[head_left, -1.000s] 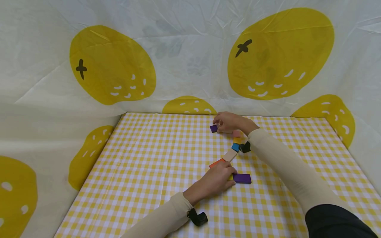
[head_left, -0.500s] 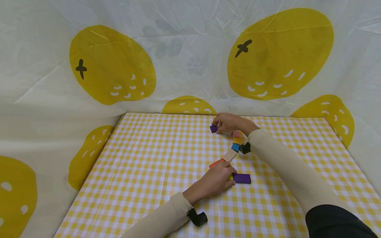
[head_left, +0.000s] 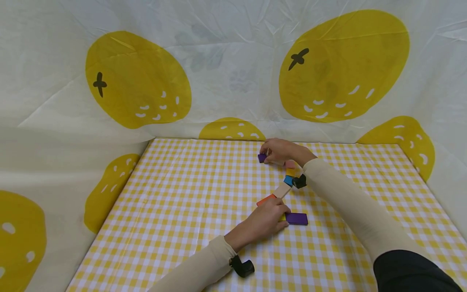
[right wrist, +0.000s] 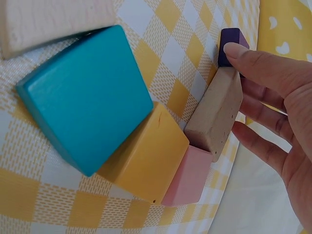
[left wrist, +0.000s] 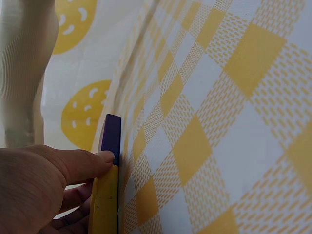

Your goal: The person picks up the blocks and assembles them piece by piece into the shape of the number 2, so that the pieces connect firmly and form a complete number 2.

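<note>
In the head view my right hand (head_left: pixel 279 150) pinches a small purple block (head_left: pixel 261 158) at the far end of a curved row of blocks. The right wrist view shows its thumb on that block, which touches a plain wooden block (right wrist: pixel 214 109). A pink block (right wrist: pixel 189 175), an orange block (right wrist: pixel 146 153) and a blue block (right wrist: pixel 90 100) follow along the curve. My left hand (head_left: pixel 263 219) grips a yellow block (left wrist: pixel 106 200) at the near end, its thumb tip at the joint with a longer purple block (left wrist: pixel 111 131). The hand mostly covers the yellow block in the head view.
A pale wooden block (head_left: pixel 281 190) and a red-orange block (head_left: pixel 266 200) continue the row between the hands. Yellow checked cloth (head_left: pixel 175 227) covers the table. A white curtain (head_left: pixel 233 81) with yellow fruit prints stands along the back and left.
Almost nothing differs. The right hand and the small purple block shift very slightly; the left hand and the other blocks stay where they were.
</note>
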`<state>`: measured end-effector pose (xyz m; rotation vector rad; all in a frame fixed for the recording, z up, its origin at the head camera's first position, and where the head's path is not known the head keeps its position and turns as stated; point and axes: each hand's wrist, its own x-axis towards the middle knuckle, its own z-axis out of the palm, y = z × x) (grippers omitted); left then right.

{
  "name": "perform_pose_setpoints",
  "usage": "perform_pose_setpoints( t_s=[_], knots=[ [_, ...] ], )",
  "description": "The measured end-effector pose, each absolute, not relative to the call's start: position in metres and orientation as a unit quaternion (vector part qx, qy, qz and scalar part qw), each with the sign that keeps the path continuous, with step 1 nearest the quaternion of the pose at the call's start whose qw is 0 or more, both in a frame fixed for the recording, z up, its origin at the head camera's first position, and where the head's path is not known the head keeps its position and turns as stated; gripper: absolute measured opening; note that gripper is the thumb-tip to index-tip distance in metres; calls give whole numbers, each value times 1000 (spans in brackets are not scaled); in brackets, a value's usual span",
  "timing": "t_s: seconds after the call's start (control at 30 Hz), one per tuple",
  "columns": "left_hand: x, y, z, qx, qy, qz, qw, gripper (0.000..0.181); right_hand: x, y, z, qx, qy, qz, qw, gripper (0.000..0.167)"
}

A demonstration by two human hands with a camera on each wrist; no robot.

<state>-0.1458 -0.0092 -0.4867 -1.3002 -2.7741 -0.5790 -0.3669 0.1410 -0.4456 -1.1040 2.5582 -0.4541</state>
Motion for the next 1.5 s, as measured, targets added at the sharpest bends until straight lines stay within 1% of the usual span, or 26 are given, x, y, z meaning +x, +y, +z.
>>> perform_pose_setpoints(
  t_s=[0.3,0.5,0.77,0.87,0.97,1.03,1.2,1.5],
  knots=[
    [-145,-5,-484,-417,-889,-187,7,24,-364,149,-446,-385,893,-169,161,37],
    [-144,-3,-482,-426,-888,-176,10,25,-356,155,-438,-361,901,-174,164,41],
    [-144,-5,-478,-425,-893,-143,17,42,-343,175,-422,-356,913,-161,117,45],
    [-146,-9,-474,-433,-889,-141,41,47,-336,183,-419,-352,917,-165,95,45],
    [-151,-17,-469,-432,-887,-148,66,48,-325,190,-414,-343,920,-171,79,45],
    [-156,-24,-463,-423,-890,-159,69,45,-317,196,-411,-334,924,-172,73,46],
    [-169,-51,-447,-378,-902,-207,41,36,-294,211,-403,-312,934,-166,57,47],
    [-183,-98,-441,-313,-916,-247,40,31,-262,237,-397,-292,944,-150,33,47]
  ],
)
